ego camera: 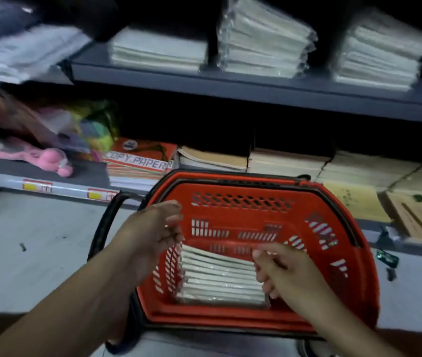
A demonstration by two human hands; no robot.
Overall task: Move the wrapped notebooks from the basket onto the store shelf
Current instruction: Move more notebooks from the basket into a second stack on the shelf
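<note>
Head view: both hands, left grip [153, 229] and right grip [279, 269], hover loose-fingered and empty over the wrapped notebooks [220, 276] in the basket [354, 292]. The slick wrap may slip from an uneven grasp

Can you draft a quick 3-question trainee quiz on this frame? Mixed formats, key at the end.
1. True or false: the left hand is gripping the wrapped notebooks.
2. Where do the wrapped notebooks lie? A) on the floor B) in the red basket C) on the lower shelf
3. Fill in: on the upper shelf above the basket, the white wrapped stacks number ___ across its grey board.

Key
1. False. It is open above the basket, and the right hand hovers over the bundle too, holding nothing.
2. B
3. three
</note>
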